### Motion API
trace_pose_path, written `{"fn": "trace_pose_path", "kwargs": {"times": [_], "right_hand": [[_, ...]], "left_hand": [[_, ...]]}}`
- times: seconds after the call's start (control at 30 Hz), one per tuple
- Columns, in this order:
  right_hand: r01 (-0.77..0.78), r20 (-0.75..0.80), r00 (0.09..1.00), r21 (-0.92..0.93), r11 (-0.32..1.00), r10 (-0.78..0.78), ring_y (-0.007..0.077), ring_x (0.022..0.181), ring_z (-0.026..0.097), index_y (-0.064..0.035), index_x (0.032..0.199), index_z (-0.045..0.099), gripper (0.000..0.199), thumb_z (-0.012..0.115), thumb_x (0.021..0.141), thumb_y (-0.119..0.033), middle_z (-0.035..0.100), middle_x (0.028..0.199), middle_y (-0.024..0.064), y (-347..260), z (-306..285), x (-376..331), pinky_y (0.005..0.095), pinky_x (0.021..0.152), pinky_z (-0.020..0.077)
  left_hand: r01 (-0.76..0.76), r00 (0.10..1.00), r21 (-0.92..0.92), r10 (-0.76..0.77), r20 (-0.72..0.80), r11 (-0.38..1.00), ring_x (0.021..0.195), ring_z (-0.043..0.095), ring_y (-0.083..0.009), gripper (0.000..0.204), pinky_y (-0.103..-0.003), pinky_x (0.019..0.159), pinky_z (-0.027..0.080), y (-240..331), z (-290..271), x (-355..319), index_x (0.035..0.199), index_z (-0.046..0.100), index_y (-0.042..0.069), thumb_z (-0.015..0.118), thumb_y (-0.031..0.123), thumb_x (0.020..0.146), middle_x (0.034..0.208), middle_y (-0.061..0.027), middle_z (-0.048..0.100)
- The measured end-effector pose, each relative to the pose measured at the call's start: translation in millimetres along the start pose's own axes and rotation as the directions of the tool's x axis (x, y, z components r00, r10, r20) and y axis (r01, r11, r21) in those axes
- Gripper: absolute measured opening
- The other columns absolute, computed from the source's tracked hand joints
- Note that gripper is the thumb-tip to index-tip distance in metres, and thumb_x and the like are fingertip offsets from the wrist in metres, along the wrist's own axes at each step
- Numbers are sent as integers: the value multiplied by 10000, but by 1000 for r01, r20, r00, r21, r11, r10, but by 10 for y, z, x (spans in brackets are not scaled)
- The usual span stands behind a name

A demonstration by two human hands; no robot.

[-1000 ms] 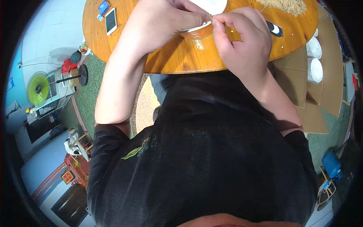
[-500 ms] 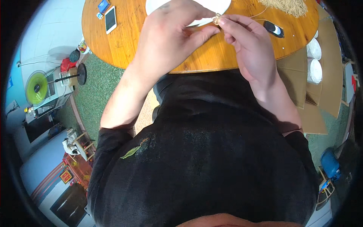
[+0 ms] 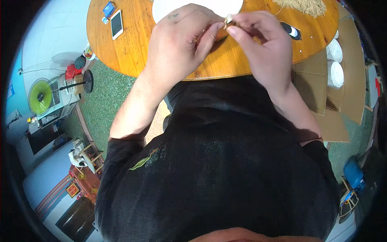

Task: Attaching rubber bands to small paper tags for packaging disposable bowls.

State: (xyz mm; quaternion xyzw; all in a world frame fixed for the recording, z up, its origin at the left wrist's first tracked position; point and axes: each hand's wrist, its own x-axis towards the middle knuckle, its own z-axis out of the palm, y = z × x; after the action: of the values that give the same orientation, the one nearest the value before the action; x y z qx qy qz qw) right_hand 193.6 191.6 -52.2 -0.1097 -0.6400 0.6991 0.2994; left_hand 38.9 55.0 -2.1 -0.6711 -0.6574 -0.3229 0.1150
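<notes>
Over the near part of the table, my two hands meet at a small tan-and-white piece, too small to name; it looks like knotted cord or beads. My left hand pinches its left side between thumb and forefinger, the back of the hand upward. From the other side, my right hand grips it with thumb and fingertips, the other fingers curled. Behind the hands lies a bundle of tan cord, and a thin strand of it shows near my right hand. A white plate is partly covered by my left hand.
The round wooden table holds a white phone and a small blue box on the left. A dark oblong device lies by my right hand. Cardboard and white round stacks stand right of the table; a green fan is left.
Both hands have shifted slightly left. The right hand has turned and its fingers have moved over the small piece, which now shows a white part. Both hands still pinch it.
</notes>
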Motion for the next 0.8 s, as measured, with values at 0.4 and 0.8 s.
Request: {"fn": "trace_pose_path", "kwargs": {"times": [0.4, 0.8], "right_hand": [[886, -138, 362, -255, 386, -922, 292, 838, 669, -27, 961, 668, 130, 768, 881, -8, 663, 958, 131, 418, 40, 559, 399, 745, 535], [572, 343, 803, -674, 468, -487, 362, 915, 647, -39, 902, 610, 108, 707, 867, -10, 637, 976, 152, -526, -78, 382, 421, 791, 533]], "left_hand": [[17, 999, -33, -18, -40, 999, 853, 749, -287, 76, -370, 756, 605, -25, 8, -19, 942, 742, 49, 793, 104, 932, 923, -85, 754], [-103, 992, 74, 97, 75, 992, 1004, 705, -341, 215, -397, 869, 555, 54, -158, -167, 1051, 689, 1, 756, -28, 848, 1107, -150, 728]]}}
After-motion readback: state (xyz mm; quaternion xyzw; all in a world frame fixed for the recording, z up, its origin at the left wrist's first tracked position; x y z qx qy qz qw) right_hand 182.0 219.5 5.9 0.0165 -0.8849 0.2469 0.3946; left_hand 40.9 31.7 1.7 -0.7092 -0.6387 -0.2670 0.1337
